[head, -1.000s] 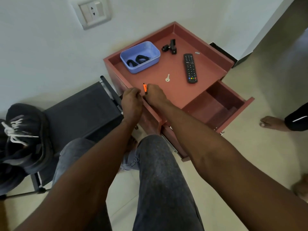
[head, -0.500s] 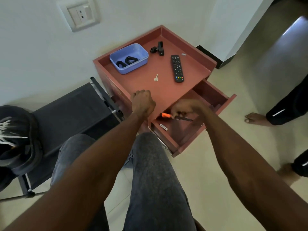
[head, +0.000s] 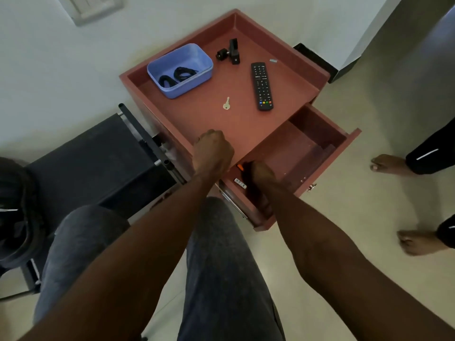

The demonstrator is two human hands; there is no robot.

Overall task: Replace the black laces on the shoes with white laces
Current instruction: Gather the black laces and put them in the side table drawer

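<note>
The left hand (head: 213, 150) rests as an empty fist on the red cabinet (head: 246, 124)'s front edge; the right hand (head: 261, 174) reaches into its open drawer (head: 307, 148) beside an orange-tipped tool (head: 240, 166), grip unclear; black laces (head: 178, 75) lie in the blue tub (head: 197, 70) at the cabinet's back.

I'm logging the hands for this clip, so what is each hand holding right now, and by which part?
The right hand is in the open red drawer at an orange-tipped tool, grip hidden. The left hand is fisted on the cabinet top; nothing visible in it.
</note>
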